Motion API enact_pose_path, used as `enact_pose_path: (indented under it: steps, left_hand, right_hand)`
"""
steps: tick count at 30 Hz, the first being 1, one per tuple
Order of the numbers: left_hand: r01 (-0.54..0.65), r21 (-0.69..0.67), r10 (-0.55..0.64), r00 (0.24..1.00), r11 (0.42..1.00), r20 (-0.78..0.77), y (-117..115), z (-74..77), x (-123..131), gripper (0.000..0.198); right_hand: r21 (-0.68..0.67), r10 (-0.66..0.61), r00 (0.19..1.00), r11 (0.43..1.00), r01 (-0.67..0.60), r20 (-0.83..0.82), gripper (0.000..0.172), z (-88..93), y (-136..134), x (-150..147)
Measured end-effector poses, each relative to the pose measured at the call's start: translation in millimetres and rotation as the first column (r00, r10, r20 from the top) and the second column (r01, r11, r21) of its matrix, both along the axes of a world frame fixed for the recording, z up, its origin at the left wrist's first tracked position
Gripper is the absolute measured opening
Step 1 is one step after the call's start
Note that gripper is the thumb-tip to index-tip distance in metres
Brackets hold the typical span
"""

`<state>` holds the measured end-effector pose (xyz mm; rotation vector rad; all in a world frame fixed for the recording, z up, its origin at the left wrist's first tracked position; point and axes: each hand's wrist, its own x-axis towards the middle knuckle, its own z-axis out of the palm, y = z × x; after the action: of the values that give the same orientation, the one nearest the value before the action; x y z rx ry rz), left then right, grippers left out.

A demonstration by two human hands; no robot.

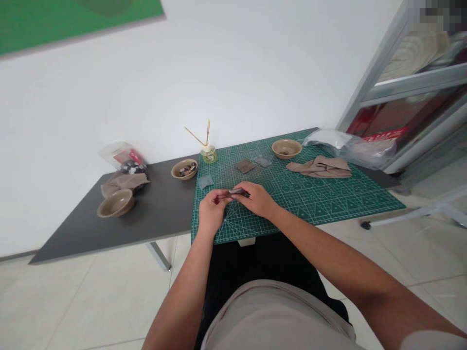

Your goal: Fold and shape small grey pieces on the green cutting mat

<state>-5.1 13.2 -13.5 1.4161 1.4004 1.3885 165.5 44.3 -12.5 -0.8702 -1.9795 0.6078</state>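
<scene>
Above the near part of the green cutting mat [299, 192], my left hand [211, 211] and my right hand [255, 198] meet, fingers closed. Between them they pinch a small, dark, flat piece [236, 192] with a paler grey face. Its exact kind is too small to make out, and fingertips cover part of it. Just beyond my hands lie a brown square sheet [244, 166], a grey square piece [262, 161] and another grey square piece [205, 182], all flat on the mat.
A bowl [184, 169] of small dark and pale pieces stands left of a reed diffuser [209, 153]. Farther left are another bowl [116, 203], a cloth [124, 183] and a clear bag [126, 158]. Rightward sit a third bowl [286, 148], a crumpled cloth [321, 167] and plastic wrapping [350, 148].
</scene>
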Motion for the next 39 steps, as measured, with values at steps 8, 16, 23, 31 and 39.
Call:
enact_pose_path:
  steps: [8, 16, 23, 31, 39]
  left_hand:
    - [-0.014, -0.015, 0.014, 1.000, 1.000, 0.024, 0.0, 0.3, 0.9, 0.016]
    - [-0.002, -0.022, 0.003, 0.999, 1.000, 0.038, -0.5, 2.9, 2.8, 0.017]
    - [-0.022, 0.015, 0.022, 1.000, 1.000, 0.004, 0.7, -0.7, -0.5, 0.018]
    - [-0.026, 0.037, 0.028, 0.998, 0.999, -0.054, -0.3, -1.6, 1.5, 0.016]
    - [-0.024, 0.029, 0.026, 0.996, 0.999, -0.083, -1.7, 1.9, 2.4, 0.014]
  right_hand:
    - [0.022, -0.008, 0.999, 1.000, 0.009, -0.045, 0.007, 0.8, -0.6, 0.2]
    - [0.038, 0.025, 0.999, 0.999, -0.024, -0.026, 0.006, 1.1, -0.7, -0.1]
    - [0.039, 0.009, 1.000, 0.999, -0.009, 0.010, 0.006, 0.1, 0.2, -0.9]
    - [0.092, 0.024, 1.000, 0.995, -0.024, 0.007, 0.008, -1.1, 0.2, -1.3]
    - [0.081, 0.043, 0.999, 0.996, -0.044, 0.023, 0.010, 0.6, -1.4, -0.6]
